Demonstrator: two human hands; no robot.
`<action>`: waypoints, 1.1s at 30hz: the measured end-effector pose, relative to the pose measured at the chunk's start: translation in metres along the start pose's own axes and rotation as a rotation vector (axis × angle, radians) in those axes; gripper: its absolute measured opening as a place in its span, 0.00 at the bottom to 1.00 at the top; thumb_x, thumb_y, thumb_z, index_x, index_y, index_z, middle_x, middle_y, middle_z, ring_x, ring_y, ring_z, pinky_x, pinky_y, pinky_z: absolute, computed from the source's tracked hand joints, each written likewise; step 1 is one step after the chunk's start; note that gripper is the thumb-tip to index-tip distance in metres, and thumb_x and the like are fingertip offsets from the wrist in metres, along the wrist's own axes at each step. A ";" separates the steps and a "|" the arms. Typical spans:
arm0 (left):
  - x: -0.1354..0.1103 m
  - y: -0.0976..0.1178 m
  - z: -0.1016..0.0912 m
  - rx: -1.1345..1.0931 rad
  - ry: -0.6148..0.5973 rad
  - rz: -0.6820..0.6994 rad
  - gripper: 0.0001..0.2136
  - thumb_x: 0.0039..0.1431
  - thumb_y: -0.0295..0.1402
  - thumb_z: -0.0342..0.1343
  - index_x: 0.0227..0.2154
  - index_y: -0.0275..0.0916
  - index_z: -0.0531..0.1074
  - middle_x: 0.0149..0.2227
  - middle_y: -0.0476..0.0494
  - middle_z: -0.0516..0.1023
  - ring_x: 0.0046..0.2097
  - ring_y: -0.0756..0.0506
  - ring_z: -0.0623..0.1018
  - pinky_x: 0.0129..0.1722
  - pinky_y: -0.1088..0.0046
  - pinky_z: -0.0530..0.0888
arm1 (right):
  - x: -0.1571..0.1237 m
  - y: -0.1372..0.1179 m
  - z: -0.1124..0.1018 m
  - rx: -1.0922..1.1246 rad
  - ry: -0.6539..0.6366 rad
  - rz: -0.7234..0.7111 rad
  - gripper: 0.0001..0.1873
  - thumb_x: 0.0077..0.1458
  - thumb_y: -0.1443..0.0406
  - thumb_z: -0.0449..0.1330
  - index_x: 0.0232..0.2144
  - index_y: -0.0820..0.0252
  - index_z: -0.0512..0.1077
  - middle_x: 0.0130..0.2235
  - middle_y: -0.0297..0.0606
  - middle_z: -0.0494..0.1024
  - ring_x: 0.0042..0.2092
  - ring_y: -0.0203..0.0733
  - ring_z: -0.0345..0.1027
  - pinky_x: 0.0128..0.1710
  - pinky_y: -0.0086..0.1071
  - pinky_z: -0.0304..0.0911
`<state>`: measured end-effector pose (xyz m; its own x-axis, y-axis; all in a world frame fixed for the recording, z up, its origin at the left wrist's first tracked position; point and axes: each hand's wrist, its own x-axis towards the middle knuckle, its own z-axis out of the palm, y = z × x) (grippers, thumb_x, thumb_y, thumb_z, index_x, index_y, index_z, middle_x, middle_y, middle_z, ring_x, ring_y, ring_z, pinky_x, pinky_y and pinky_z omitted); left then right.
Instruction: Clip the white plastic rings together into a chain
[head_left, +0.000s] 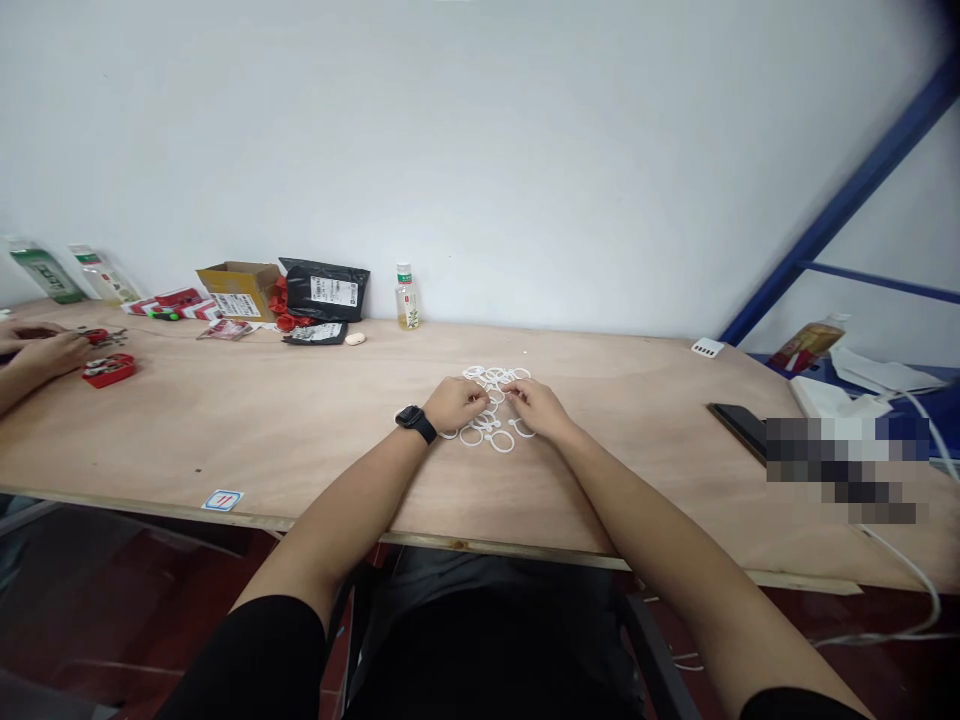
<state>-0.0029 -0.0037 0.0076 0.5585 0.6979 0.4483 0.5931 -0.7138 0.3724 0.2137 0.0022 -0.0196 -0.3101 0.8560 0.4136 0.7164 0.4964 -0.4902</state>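
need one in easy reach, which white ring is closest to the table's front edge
The ring at the front of the pile, below the gap between the left hand and right hand. No other ring lies nearer the front edge.

Smooth, slightly glossy white plastic rings (491, 385), pale matt plywood bench (225, 430), crinkly shiny black plastic mailer (326, 290), nothing fancy, lol.

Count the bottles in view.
4: a green-labelled bottle and a pale bottle at the far left of the plywood table, a small upright bottle at its back edge, and an amber bottle off to the right. More may be hidden.
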 end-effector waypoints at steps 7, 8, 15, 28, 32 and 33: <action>0.001 -0.008 -0.001 0.150 0.033 -0.290 0.13 0.59 0.34 0.48 0.34 0.41 0.78 0.38 0.46 0.81 0.41 0.44 0.77 0.44 0.69 0.69 | -0.002 -0.006 0.003 -0.126 -0.216 -0.074 0.13 0.57 0.68 0.57 0.43 0.54 0.76 0.43 0.40 0.74 0.44 0.41 0.68 0.45 0.31 0.61; 0.000 -0.009 0.000 0.167 -0.004 -0.317 0.13 0.59 0.34 0.48 0.35 0.42 0.79 0.39 0.46 0.81 0.42 0.44 0.77 0.44 0.69 0.69 | -0.003 -0.008 0.003 -0.138 -0.242 -0.073 0.12 0.57 0.68 0.57 0.41 0.54 0.77 0.42 0.40 0.75 0.43 0.41 0.68 0.43 0.31 0.61; -0.003 -0.012 0.007 0.161 -0.130 -0.278 0.13 0.58 0.33 0.49 0.42 0.44 0.77 0.42 0.45 0.81 0.44 0.44 0.77 0.45 0.71 0.70 | -0.003 -0.011 0.004 -0.116 -0.206 -0.059 0.06 0.55 0.69 0.59 0.34 0.57 0.76 0.40 0.39 0.75 0.42 0.40 0.68 0.44 0.30 0.61; 0.000 -0.001 0.011 -0.216 0.102 0.022 0.11 0.59 0.32 0.54 0.41 0.40 0.78 0.39 0.45 0.81 0.39 0.48 0.77 0.44 0.72 0.73 | -0.003 -0.023 0.001 -0.001 -0.018 -0.105 0.09 0.56 0.65 0.59 0.39 0.56 0.76 0.40 0.38 0.75 0.41 0.41 0.67 0.40 0.32 0.60; 0.001 0.001 0.010 -0.129 0.159 0.049 0.09 0.61 0.34 0.54 0.38 0.40 0.78 0.39 0.44 0.80 0.40 0.47 0.77 0.47 0.69 0.71 | -0.005 -0.023 0.001 0.066 0.051 -0.126 0.08 0.56 0.64 0.59 0.38 0.56 0.76 0.39 0.38 0.75 0.37 0.39 0.66 0.38 0.32 0.61; 0.001 0.001 0.010 -0.121 0.168 0.049 0.09 0.61 0.34 0.54 0.38 0.40 0.78 0.39 0.44 0.80 0.41 0.47 0.77 0.47 0.69 0.71 | -0.005 -0.024 0.001 0.090 0.090 -0.122 0.08 0.56 0.64 0.59 0.38 0.56 0.76 0.38 0.38 0.75 0.36 0.39 0.67 0.37 0.32 0.61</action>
<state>0.0038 -0.0027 0.0006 0.4743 0.6501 0.5936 0.4880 -0.7554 0.4373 0.1979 -0.0136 -0.0108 -0.3312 0.7745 0.5389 0.6171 0.6099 -0.4973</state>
